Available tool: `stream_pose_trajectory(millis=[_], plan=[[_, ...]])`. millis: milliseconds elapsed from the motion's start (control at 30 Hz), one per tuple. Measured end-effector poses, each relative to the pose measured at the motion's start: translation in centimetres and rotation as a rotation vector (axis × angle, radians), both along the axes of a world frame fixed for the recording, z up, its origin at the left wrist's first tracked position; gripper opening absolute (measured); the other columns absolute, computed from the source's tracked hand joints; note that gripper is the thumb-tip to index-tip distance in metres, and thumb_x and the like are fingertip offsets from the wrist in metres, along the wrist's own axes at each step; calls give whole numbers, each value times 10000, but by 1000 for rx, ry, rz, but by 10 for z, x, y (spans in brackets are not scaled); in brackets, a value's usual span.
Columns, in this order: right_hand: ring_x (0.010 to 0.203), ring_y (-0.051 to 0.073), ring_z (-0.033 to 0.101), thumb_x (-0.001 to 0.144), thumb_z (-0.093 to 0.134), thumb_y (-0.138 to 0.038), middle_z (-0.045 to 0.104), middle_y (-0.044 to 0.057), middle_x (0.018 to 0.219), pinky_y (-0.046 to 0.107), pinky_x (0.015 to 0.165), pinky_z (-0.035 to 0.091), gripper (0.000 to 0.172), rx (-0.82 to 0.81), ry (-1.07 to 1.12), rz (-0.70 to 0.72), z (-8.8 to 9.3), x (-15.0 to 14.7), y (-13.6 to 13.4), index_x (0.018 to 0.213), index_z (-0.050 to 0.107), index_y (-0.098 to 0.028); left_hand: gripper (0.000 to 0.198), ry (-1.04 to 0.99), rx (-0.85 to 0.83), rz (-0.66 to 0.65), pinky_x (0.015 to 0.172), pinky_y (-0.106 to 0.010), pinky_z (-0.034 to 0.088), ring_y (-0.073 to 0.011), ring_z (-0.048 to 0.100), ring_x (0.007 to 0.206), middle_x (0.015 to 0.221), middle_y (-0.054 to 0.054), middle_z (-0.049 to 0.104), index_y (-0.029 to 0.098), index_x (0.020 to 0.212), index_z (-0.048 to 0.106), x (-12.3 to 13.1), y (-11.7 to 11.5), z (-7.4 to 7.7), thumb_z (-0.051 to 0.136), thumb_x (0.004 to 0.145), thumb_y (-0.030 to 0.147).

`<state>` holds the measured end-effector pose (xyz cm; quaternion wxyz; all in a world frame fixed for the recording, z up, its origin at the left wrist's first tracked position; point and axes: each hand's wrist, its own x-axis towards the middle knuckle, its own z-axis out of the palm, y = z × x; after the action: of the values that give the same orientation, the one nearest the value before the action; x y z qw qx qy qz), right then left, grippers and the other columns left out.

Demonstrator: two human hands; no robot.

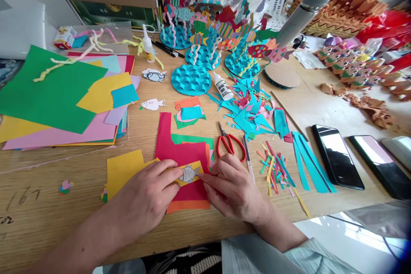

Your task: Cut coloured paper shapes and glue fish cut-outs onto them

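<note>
Our left hand [144,197] lies with its fingers stretched out and pressed down, and our right hand [231,188] comes in from the other side with its fingertips bearing on the paper. Neither hand visibly pinches anything. Between them lies a grey-drawn paper fish [189,174] on a yellow paper piece [198,168], resting on a red paper sheet [180,154], with an orange paper edge [188,206] showing at 6 o'clock. We cannot tell whether glue lies underneath.

For work this small, steady pressure from both sides matters most. Our fingertips should stay flat and even, so the fish neither creases nor slides.

At 9 o'clock, a yellow paper sheet [123,171] lies just beside our left hand. Red-handled scissors [229,145] sit at 1 o'clock, near our right hand, and a white glue bottle [222,86] lies farther out in the same direction. At 12 o'clock is a blue scalloped paper disc [190,79]. Narrow coloured paper strips [276,171] are scattered at 3 o'clock, and a stack of coloured paper [54,98] lies at 10 o'clock on the wooden table [48,209].
</note>
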<state>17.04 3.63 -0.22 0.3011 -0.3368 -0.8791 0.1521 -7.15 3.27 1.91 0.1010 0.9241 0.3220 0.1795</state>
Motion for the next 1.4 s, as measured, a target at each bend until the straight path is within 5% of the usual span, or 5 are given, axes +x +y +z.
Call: stream_pose_trajectory(millis=[1400], plan=[[725,186,444,893,557,-217,564,69,751,362,667,417,180,-49,-128,33,1,-2,2,941,708,-131,261,35,8,-34,861,-371,529,-224,555,1000,1024,-70,706,140,865,695,-2,0,-2,454,846,43]])
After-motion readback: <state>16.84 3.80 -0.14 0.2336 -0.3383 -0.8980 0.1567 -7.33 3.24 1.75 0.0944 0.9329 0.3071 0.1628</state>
